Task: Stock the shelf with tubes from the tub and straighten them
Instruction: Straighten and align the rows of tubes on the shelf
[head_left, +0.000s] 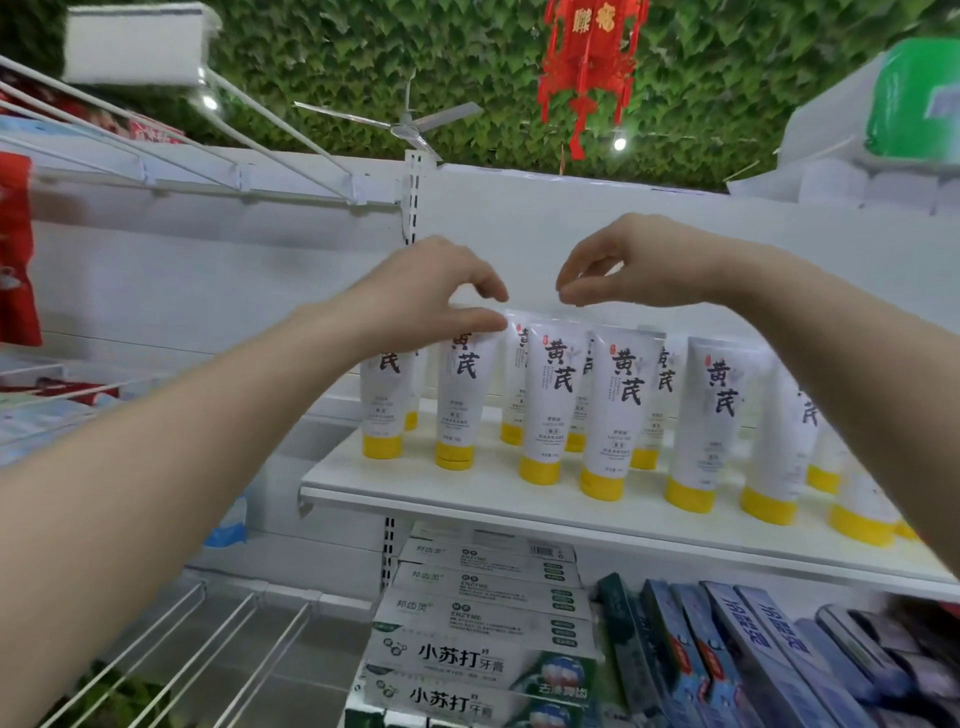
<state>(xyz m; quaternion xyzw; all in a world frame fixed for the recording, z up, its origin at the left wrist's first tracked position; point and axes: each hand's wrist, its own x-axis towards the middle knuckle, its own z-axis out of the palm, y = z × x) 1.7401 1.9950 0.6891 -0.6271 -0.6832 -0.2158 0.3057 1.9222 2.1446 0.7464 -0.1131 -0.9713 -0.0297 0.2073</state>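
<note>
Several white tubes with yellow caps (613, 410) stand cap-down in rows on the white shelf (467, 491). My left hand (441, 291) reaches in from the lower left. Its thumb lies across the top edge of the second tube from the left (460, 400), and the curled fingers sit above and behind that tube, pinching it. My right hand (639, 265) hovers over the middle tubes with its fingers bent down. Its fingertips sit just above the tube tops and hold nothing. The tub is out of view.
Stacked toothpaste boxes (483, 623) and blue boxes (753, 654) fill the shelf below. Wire racks (171, 639) lie at the lower left and a wire shelf (156, 171) hangs at the upper left. A red lantern (589, 67) and a fan (410, 122) hang overhead.
</note>
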